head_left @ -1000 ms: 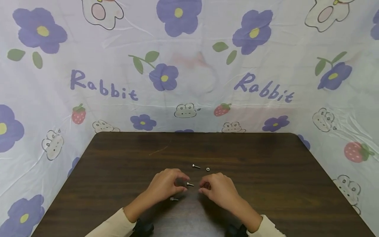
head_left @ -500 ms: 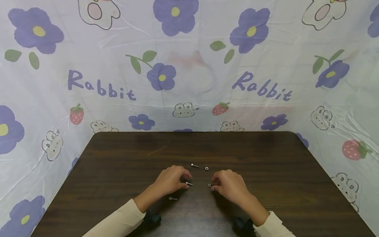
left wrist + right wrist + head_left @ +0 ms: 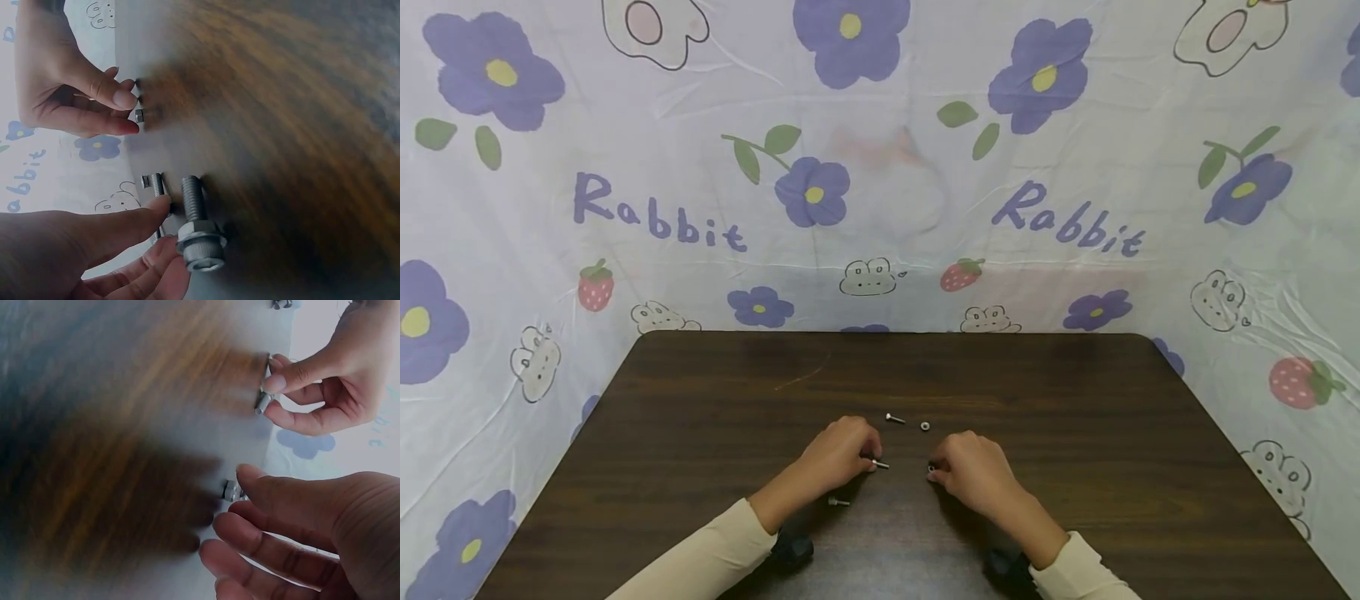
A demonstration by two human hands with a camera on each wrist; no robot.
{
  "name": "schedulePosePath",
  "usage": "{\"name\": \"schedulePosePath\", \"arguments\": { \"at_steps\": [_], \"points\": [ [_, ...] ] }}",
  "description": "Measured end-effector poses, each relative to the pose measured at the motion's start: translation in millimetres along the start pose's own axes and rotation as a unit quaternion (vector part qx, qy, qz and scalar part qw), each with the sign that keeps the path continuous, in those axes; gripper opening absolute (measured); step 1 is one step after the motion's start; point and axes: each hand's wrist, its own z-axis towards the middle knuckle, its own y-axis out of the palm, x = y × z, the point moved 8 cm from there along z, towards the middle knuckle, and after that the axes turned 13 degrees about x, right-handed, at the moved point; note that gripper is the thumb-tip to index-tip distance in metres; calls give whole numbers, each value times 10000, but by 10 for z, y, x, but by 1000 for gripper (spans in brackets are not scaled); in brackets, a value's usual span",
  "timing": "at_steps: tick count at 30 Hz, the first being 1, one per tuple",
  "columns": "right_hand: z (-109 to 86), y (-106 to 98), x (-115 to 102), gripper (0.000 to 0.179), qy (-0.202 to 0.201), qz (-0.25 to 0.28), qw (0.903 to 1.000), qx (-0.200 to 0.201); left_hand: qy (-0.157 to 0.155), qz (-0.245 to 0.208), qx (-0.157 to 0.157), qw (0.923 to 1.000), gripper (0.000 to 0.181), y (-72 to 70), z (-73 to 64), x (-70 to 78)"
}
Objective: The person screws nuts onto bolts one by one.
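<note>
Cloth (image 3: 925, 92) stands well beyond bolt; dark table (image 3: 1075, 400) sits under bolt. Left hand (image 3: 841, 452) is at bolt's (image 3: 882, 465) head end: I pinch it thumb-to-finger, shank sticking out past my fingertips. Right hand (image 3: 974, 467) is right of bolt, not touching it; I pinch nut (image 3: 139, 115) between thumb and finger, going by how it fills that gap.

Near bolt (image 3: 203, 245), hex nut up by its head, lies left of bolt on my side, tip rightward, untouched. Bolt's long axis runs left-right, about along the tabletop, tip toward nut. Can't tell if it clears the wood. Far bolt (image 3: 895, 418) lies beyond bolt, tip rightward too.

Nut is right of bolt's tip, gap between. My read: that line is what counts; right hand is nearer nut, left has bolt. Nut looks flat, so its hole likely crosses bolt's axis; too small to confirm. Far nut (image 3: 925, 426) sits beyond bolt, to its right.
</note>
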Motion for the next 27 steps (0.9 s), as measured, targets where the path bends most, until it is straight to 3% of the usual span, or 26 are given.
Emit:
{"name": "schedulePosePath", "arguments": {
  "at_steps": [11, 22, 27],
  "points": [
    [4, 45, -43, 8, -118, -315, 9992, 229, 3, -297, 186, 9994, 15, -20, -26, 0],
    [12, 65, -76, 19, -462, -937, 9938, 382, -216, -1097, 538, 9923, 8, -220, -73, -4],
    [23, 92, -60, 16, -585, -876, 9941, 267, -231, -1330, 854, 9872, 6, -310, -86, -40]
  ]
}}
